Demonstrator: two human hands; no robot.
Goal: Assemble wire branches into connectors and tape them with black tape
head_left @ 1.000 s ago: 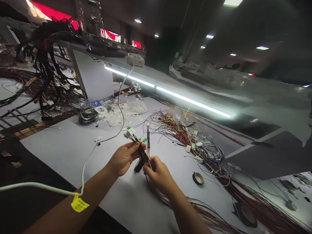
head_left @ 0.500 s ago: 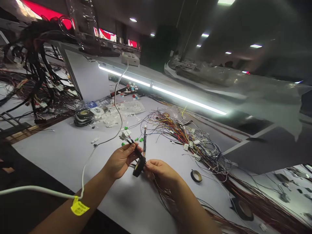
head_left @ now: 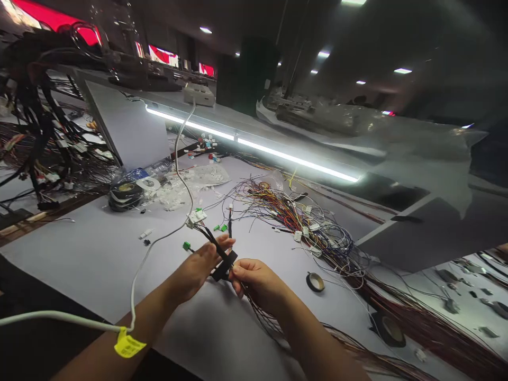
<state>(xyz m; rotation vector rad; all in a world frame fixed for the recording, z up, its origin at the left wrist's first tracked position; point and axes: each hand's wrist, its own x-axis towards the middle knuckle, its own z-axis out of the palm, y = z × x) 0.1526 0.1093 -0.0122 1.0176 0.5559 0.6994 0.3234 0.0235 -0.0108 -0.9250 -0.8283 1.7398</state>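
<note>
A wire harness wrapped in black tape [head_left: 214, 242] runs between my hands, its white connector [head_left: 197, 217] at the upper left end. My left hand [head_left: 198, 267] lies against the harness with fingers stretched out rather than wrapped round it. Loose brown wires trail toward me from my right hand [head_left: 257, 278], which pinches the harness just right of a black tape roll [head_left: 223, 269]. That roll hangs at the harness between the hands. Another taped branch [head_left: 230, 225] points away from me behind them. A green connector [head_left: 186, 245] is left of my left fingers.
A large bundle of coloured wires [head_left: 286, 211] stretches across the right of the table. Another tape roll [head_left: 315, 282] lies near my right forearm. A white cable [head_left: 133, 288] with a yellow tag crosses my left forearm. Plastic bags [head_left: 170, 190] lie at the back, below a light tube [head_left: 293, 159].
My left fingers have loosened from their pinch and straightened. The tape roll has turned to a flatter angle at the harness. My right hand keeps its pinch; the view has shifted slightly.
</note>
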